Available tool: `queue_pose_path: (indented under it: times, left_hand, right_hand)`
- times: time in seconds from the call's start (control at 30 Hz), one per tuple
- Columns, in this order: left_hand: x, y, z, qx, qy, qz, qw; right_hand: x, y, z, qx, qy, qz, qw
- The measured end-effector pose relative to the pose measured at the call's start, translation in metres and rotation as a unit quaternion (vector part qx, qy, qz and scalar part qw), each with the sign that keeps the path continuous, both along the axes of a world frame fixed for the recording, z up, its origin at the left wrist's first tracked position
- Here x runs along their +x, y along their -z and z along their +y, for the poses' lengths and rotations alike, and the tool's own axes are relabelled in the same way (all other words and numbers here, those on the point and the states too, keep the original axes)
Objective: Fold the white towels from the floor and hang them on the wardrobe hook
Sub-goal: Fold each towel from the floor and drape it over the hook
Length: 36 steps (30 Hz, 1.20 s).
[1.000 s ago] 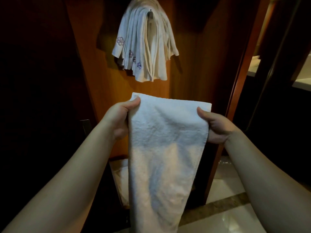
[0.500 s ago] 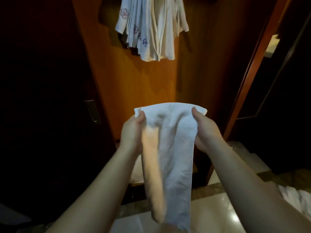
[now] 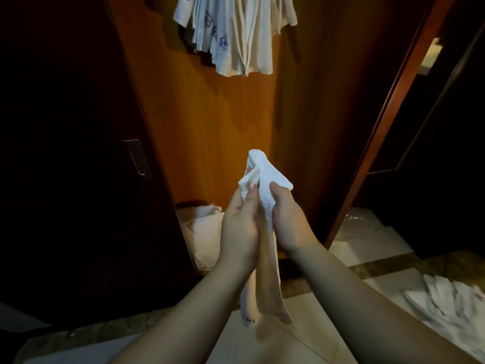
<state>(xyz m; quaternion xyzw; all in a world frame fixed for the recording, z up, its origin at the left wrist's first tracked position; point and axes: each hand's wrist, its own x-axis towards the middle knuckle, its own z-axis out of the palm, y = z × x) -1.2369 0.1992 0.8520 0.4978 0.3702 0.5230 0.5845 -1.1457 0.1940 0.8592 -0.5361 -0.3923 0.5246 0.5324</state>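
- Two hands, left hand (image 3: 240, 227) and right hand (image 3: 287, 222), pressed together, both clamp the white towel (image 3: 265, 177), folded lengthwise.
- Towel's tail hangs over the floor (image 3: 301, 332).
- Hung towels (image 3: 236, 35) above.

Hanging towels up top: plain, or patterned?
Mostly white; the hanging towels on the left carry small purple floral motifs, seen in the head view.

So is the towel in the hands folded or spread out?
Folded lengthwise: both hands hold the towel pressed into a narrow hanging strip.
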Motion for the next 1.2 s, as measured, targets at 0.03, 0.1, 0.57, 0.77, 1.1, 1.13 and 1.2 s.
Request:
queue_pose_path:
  times: [0.03,0.1,0.57,0.77,1.1,1.13,1.2]
  left_hand:
    - [-0.001,-0.001,0.002,-0.007,0.018,-0.019,1.0]
    - [-0.002,-0.002,0.004,-0.017,0.046,-0.029,0.998]
    - [-0.017,-0.027,0.026,0.0,0.224,0.032,0.974]
    - [-0.019,-0.047,0.025,-0.015,0.212,0.117,0.97]
    - [-0.018,-0.058,0.024,0.026,0.244,0.165,0.955]
    - [-0.021,-0.06,0.026,0.033,0.242,0.165,0.956]
    - [-0.025,-0.065,0.03,0.058,0.24,0.159,0.956]
  right_hand:
    - [0.001,0.0,0.001,0.0,-0.004,-0.027,1.0]
    - [0.006,0.001,0.003,0.007,-0.008,-0.083,0.996]
    - [0.037,-0.033,-0.001,0.157,-0.181,-0.202,0.949]
    - [0.036,-0.038,-0.004,0.17,-0.135,-0.313,0.925]
    - [0.035,-0.033,-0.002,0.221,-0.021,-0.321,0.921]
    - [0.039,-0.033,-0.001,0.214,-0.028,-0.294,0.931]
    - [0.048,-0.035,0.003,0.197,-0.024,-0.196,0.96]
